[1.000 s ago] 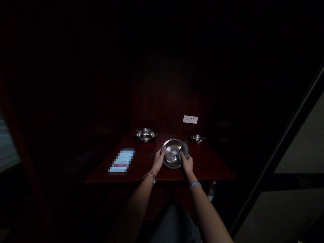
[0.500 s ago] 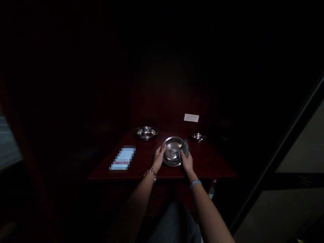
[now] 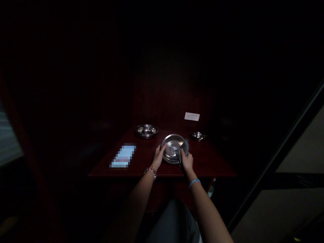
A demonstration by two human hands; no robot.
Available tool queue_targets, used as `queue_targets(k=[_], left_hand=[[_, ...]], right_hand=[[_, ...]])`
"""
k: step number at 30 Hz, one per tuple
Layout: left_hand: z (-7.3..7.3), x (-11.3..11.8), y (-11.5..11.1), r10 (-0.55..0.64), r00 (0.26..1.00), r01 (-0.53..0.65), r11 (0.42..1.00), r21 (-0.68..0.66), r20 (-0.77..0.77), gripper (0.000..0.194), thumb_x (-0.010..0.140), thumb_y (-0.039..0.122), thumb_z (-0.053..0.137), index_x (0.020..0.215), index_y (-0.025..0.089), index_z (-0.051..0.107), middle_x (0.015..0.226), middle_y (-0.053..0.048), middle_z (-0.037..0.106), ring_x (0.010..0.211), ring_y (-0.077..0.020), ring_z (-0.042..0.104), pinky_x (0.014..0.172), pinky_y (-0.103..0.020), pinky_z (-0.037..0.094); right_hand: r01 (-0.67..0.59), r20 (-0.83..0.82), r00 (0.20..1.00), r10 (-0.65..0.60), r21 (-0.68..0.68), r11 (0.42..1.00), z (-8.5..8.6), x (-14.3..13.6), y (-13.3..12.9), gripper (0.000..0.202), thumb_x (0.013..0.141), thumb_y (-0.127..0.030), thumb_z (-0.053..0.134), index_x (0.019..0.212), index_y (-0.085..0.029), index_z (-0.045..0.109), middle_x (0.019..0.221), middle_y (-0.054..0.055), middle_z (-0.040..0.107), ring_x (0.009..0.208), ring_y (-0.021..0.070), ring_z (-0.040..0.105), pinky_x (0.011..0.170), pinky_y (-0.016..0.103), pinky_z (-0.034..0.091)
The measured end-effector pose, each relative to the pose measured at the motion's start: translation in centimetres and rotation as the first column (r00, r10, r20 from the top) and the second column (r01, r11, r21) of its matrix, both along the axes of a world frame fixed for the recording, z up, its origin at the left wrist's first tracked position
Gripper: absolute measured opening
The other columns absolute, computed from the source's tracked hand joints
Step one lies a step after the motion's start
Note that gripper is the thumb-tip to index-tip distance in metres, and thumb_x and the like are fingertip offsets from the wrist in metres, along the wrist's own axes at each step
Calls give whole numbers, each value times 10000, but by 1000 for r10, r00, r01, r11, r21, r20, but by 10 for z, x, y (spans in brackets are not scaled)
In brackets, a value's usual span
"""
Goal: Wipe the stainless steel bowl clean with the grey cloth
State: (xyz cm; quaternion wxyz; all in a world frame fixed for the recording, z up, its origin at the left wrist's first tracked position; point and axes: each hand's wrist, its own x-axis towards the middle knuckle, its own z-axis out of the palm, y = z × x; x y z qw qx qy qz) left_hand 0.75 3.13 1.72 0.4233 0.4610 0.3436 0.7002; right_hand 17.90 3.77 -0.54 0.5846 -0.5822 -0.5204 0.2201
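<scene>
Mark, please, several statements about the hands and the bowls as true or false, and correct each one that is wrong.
1. The left hand holds a metal bowl by its edge. True.
2. The right hand holds a spoon. False: it holds a grey cloth at the bowl's right side.
3. A beaded bracelet is on the left wrist. True.
4. The white wall socket is above the large bowl at the back left. False: it is nearer the small dish at the back right.
5. The tabletop is dark red. True.
</scene>
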Motion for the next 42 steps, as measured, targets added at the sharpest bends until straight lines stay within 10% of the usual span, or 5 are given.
queue_targets(k=[8,15,26,42], left_hand=[[2,11,-6,-86,968,104,993,64,-237,684,769,427,785,1379,197,577,1405,-111,659,1286,-258,624,1158,-412,437],[3,7,-17,-134,802,149,989,-23,-582,435,639,422,869,1042,270,806,1138,-64,795,1155,-324,709,1054,-417,525],[-1,6,-14,-60,882,26,997,-78,-468,339,579,348,853,908,273,823,1049,-55,816,1119,-330,716,1035,-370,505],[13,13,-22,-187,935,163,981,-103,-301,281,618,242,769,895,240,810,1062,-58,811,1107,-328,704,1055,-425,496]], right_hand=[[35,-203,979,-20,74,997,-3,2,6,600,828,-661,587,951,-106,779,918,181,797,863,293,762,727,308,551],[21,-225,974,0,93,995,-2,3,4,616,810,-672,602,972,-101,766,946,183,797,902,292,765,737,303,559],[4,-201,979,14,90,996,3,-2,-2,587,768,-647,667,978,-109,765,992,182,797,915,290,770,782,311,569],[41,-148,988,-32,55,998,8,-4,-9,470,784,-532,705,994,-116,767,1012,185,799,944,304,771,802,327,572]])
